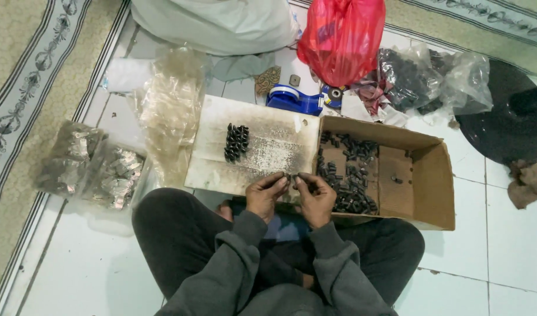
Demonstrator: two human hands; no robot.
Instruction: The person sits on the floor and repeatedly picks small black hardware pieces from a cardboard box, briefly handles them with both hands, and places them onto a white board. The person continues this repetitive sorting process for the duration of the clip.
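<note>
I sit cross-legged on a tiled floor. My left hand and my right hand meet over the near edge of a worn white board. Both pinch small dark metal pieces between the fingertips. A neat cluster of the same dark pieces stands on the board farther out. Right of my hands, an open cardboard box holds a loose heap of dark pieces along its left side.
Clear bags of silvery metal parts lie at left, beside a stack of empty clear bags. Behind the board are a blue tape dispenser, a red plastic bag, a white sack, bags of dark parts and a black round base.
</note>
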